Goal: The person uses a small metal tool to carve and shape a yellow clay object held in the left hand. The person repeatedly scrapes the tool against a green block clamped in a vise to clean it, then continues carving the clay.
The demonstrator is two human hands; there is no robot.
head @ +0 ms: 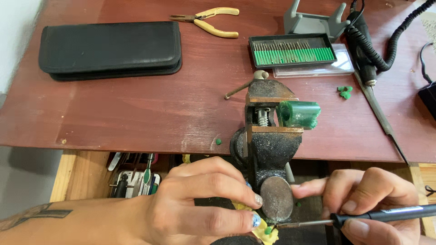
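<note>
From the head view, the left hand (204, 199) is pinching a small green piece (268, 230) on yellow material just below the near edge of the table (136, 113), beside the bench vise (270, 149) clamped there. The right hand (377, 204) is gripping a black pen-shaped tool (381, 214), its metal tip touching that piece, while a green block (299, 113) is sitting in the vise's jaws.

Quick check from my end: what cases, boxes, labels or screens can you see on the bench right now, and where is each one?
Black zip case: far left of the red-brown table, long, flat, closed.
Bur box: behind the black bench vise, shallow black tray of green-shanked bits.
Clear lid: flat, under the box's right edge.
Pale label band: on the black pen tool in the right hand.
No screens.
</note>
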